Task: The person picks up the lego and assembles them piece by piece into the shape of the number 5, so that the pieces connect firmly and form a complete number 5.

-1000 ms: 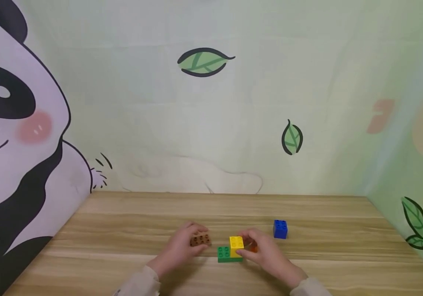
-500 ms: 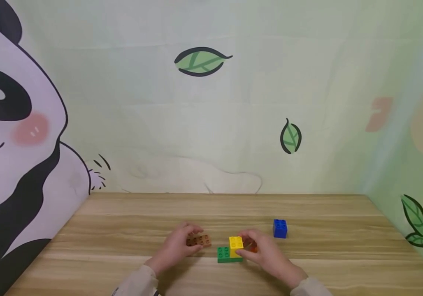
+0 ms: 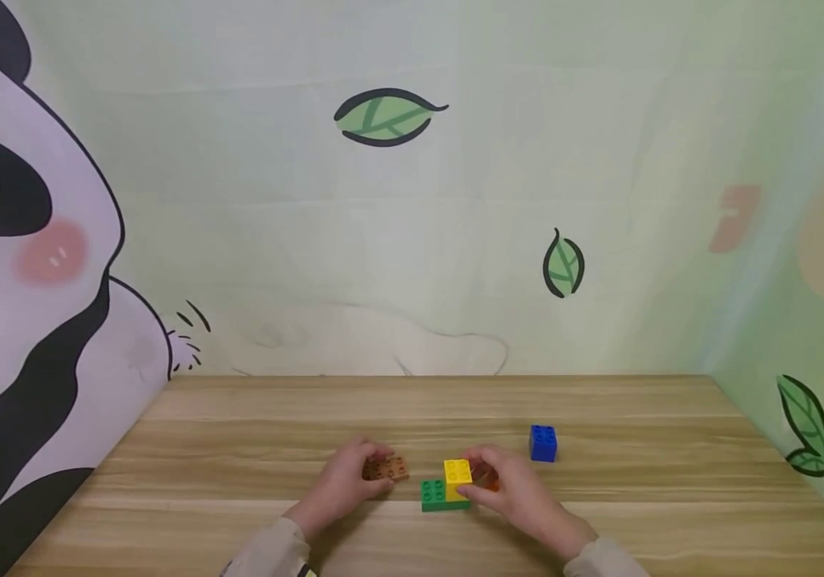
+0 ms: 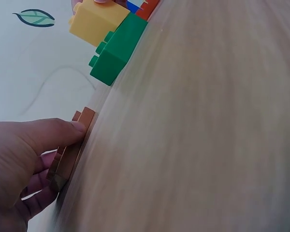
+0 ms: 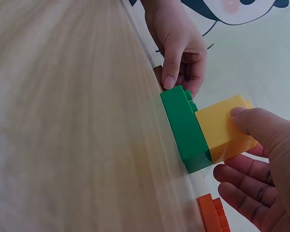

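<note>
My left hand point(image 3: 340, 485) holds a flat brown toy building brick point(image 3: 393, 467) with thumb and fingers at its long sides. In the left wrist view the brown brick point(image 4: 72, 150) lies on or just at the tabletop, partly hidden by the thumb. A yellow brick point(image 3: 458, 479) stands on the right part of a longer green brick point(image 3: 434, 494), whose left studs are bare. My right hand point(image 3: 523, 493) pinches the yellow brick between thumb and fingers. Under that hand, an orange brick point(image 5: 212, 212) lies on the table, apart from the green one.
A square blue brick point(image 3: 543, 443) stands on the wooden table point(image 3: 253, 409), behind and right of my right hand. Beyond the table's back edge hangs a pale backdrop point(image 3: 412, 256) with a panda and leaves.
My left hand has shifted slightly left, and more of the brown brick shows, lying flatter. The right hand and the yellow-and-green stack stay in place. The head view has drifted a little.
</note>
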{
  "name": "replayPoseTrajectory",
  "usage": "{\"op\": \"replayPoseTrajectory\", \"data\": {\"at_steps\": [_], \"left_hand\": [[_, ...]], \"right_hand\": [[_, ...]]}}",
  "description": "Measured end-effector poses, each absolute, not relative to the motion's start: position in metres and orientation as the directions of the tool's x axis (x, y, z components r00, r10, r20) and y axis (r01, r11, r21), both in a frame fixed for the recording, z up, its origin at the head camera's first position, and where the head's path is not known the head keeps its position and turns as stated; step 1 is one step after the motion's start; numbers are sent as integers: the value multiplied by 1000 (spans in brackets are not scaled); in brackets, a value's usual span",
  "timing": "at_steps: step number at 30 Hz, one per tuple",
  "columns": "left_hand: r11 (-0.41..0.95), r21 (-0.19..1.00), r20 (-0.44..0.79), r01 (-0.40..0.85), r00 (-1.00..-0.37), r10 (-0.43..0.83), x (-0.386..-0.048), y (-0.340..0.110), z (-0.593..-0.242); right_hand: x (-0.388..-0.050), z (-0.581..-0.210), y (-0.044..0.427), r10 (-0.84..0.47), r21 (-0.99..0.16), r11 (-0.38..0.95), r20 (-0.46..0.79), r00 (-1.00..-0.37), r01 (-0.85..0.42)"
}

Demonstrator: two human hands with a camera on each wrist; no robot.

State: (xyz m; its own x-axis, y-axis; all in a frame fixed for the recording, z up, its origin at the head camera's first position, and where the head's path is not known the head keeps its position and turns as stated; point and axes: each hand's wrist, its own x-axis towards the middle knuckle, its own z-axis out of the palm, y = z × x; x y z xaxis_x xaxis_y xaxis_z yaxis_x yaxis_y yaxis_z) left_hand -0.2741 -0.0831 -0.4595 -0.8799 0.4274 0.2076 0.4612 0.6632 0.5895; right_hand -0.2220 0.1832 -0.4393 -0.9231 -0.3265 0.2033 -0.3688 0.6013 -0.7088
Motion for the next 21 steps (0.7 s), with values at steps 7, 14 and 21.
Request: {"op": "replayPoseTrajectory", "data": {"at_steps": [7,14,21], "left_hand": [[690,573,185,443,-890,417,-276,-82,-460],[689,578,176,438,-891,418,-277,-80,-455],[680,580,200,449,-887,415,-276,-81,-452]], "right_hand": [[-222,-440,184,-325,-708,605,197,-925,-363],[-223,-439,184,-327,-712,601,194,-925,-362],[-223,-440,184,-330,-710,598,205,-922,-372]]}}
